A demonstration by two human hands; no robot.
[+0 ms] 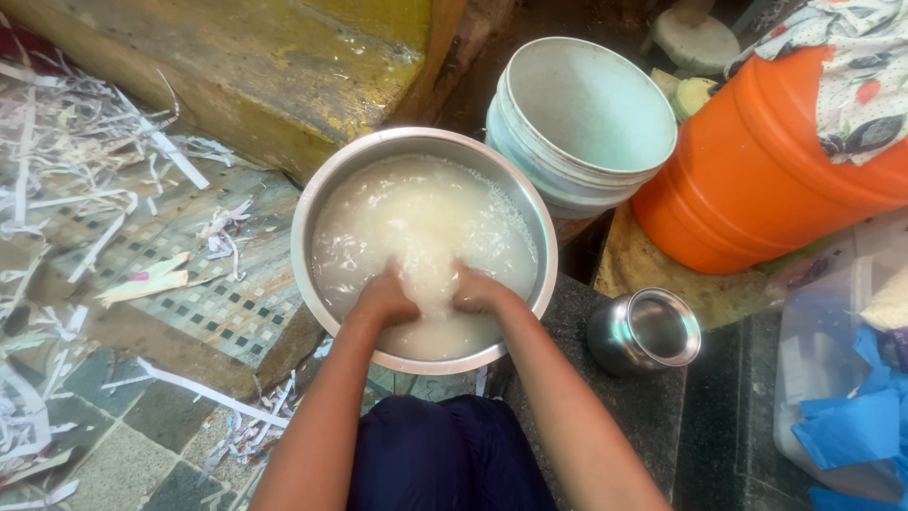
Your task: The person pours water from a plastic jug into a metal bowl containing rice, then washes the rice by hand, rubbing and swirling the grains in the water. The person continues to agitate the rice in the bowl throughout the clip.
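A wide steel bowl (312, 203) stands in front of me, filled with cloudy white water and rice (416, 213). My left hand (388, 301) and my right hand (478, 293) are both sunk into the water at the near side of the bowl, close together. Their fingers are under the milky water and hidden, so I cannot see whether they hold rice.
A stack of pale blue buckets (582, 118) stands behind the bowl on the right, beside an orange drum (757, 170) draped with patterned cloth. A small steel pot (646, 331) sits on the dark slab at right. Shredded paper strips (85, 170) litter the tiled floor at left.
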